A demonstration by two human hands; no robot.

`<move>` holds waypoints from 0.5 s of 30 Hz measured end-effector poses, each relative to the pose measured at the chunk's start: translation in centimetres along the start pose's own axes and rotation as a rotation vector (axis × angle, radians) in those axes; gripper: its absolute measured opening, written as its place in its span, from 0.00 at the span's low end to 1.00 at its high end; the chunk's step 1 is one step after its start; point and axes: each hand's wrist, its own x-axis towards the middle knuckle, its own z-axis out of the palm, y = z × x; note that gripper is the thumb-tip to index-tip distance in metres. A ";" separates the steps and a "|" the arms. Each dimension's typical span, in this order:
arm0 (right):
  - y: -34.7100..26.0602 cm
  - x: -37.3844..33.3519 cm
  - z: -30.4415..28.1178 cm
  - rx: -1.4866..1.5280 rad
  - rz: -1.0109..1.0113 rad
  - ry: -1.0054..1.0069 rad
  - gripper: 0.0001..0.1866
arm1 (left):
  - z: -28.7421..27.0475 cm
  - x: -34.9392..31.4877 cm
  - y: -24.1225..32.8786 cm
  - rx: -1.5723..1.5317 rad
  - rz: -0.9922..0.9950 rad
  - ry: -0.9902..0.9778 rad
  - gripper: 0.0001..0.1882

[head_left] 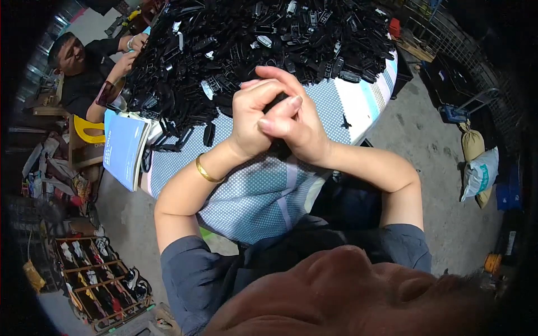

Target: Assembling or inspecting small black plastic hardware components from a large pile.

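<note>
My left hand [250, 116] and my right hand [305, 133] are pressed together above the near part of the table, fingers curled and thumbs close to each other. A dark gap shows between them; whatever they hold, if anything, is hidden there. Just beyond my hands lies a large heap of small black plastic parts [246, 50], some with shiny or silvery faces. One loose black part [209, 134] rests at the heap's near edge, left of my left hand. The patterned tablecloth [252, 196] drapes under my wrists and toward my lap.
A blue-covered book [124, 147] sits at the table's left edge. Beyond it a co-worker [84, 73] reaches both hands to the heap's left side. A compartmented rack [101, 280] stands on the floor at lower left. Sacks [480, 171] and a black crate [448, 78] are at right.
</note>
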 end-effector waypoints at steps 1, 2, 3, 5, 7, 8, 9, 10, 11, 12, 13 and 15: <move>0.1 0.0 0.1 0.000 0.003 0.002 0.40 | 0.1 0.1 -0.2 -0.002 -0.003 0.000 0.04; 0.2 0.1 0.1 -0.003 0.014 0.031 0.39 | 0.2 0.2 -0.4 -0.025 -0.031 -0.002 0.05; 0.3 0.1 0.0 -0.005 0.025 0.059 0.39 | 0.2 0.2 -0.6 -0.049 -0.058 -0.004 0.05; 0.4 0.3 -0.5 -0.033 0.054 0.044 0.41 | 0.4 0.0 -1.3 -0.039 -0.031 -0.006 0.04; 1.1 0.7 -1.2 -0.016 -0.058 -0.026 0.44 | 0.8 -0.3 -1.9 -0.146 -0.093 0.044 0.04; 1.7 1.2 -1.4 0.008 -0.138 -0.025 0.48 | 0.6 0.1 -2.3 0.016 0.144 0.020 0.06; 1.7 1.2 -1.8 -0.003 -0.220 -0.034 0.48 | 0.6 -0.1 -2.3 -0.028 0.108 -0.053 0.08; 1.6 1.2 -2.0 -0.098 -0.277 -0.074 0.46 | 0.5 -0.1 -2.4 0.011 0.179 -0.068 0.08; 1.6 1.2 -2.4 -0.193 -0.335 -0.114 0.44 | 0.4 -0.1 -2.6 0.049 0.251 -0.084 0.09; 1.4 1.0 -2.8 -0.317 -0.281 -0.196 0.36 | 0.4 -0.6 -2.9 0.126 0.285 -0.036 0.09; 1.3 1.1 -2.8 -0.317 -0.282 -0.198 0.36 | 0.4 -0.8 -2.3 0.157 0.307 -0.034 0.08; 1.0 1.2 -2.8 -0.280 -0.245 -0.211 0.36 | 0.3 -0.6 -1.5 0.215 0.404 -0.016 0.07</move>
